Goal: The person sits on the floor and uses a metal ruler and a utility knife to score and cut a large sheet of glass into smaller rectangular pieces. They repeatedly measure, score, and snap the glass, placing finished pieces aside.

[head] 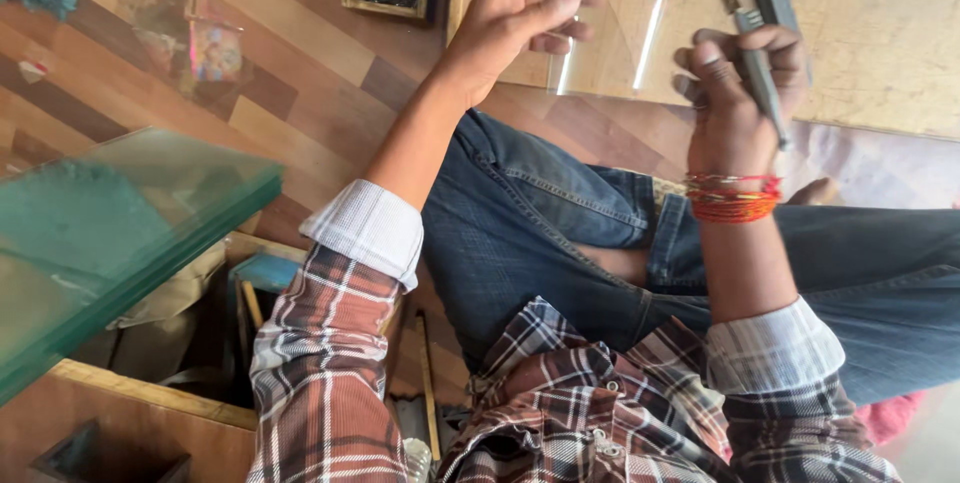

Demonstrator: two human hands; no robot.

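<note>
A clear glass pane (610,28) lies flat on the wooden board (880,33). The left hand (520,8) rests half-open on its near edge, gripping nothing. The right hand (745,83) is closed around a glass cutter (760,73) beside the pane. If the pane slips under that light hold, it could crack or cut a finger.

A clear glass pane (610,28) lies flat on a pale wooden board, its edges catching light (the left hand (520,8) rests on its near corner); a slim grey glass cutter (760,78) stands tilted in the right hand (740,93), just beside the pane
</note>
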